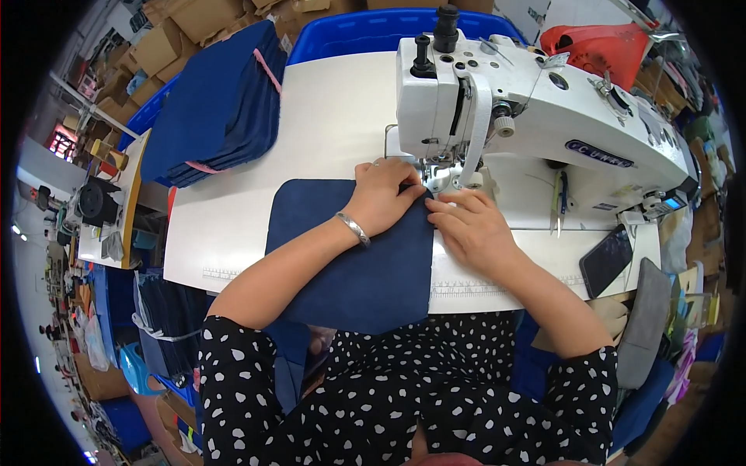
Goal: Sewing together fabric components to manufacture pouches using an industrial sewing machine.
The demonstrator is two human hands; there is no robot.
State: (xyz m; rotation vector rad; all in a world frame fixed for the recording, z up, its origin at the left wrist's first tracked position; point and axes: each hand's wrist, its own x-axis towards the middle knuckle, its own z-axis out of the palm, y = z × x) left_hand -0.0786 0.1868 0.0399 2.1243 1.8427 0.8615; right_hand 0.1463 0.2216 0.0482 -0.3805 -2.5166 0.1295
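Note:
A navy fabric panel (342, 283) with rounded corners lies on the white sewing table (326, 101), its upper right corner at the presser foot (440, 175) of a white sewing machine (544, 116). My left hand (385, 198), with a silver bangle at the wrist, grips the panel's top edge near that corner with thumb and fingers together, just left of the needle area. My right hand (470, 229) is right of the foot, fingers slightly bent and apart, fingertips touching at the panel's right edge by the corner. The needle tip is too small to make out.
A strapped stack of navy panels (208, 101) sits at back left, blue bins (396, 19) behind. Scissors (559, 198) and a black phone (604, 261) lie on the right. More bundled fabric (163, 326) hangs below left. A red plastic object (590, 50) is behind the machine.

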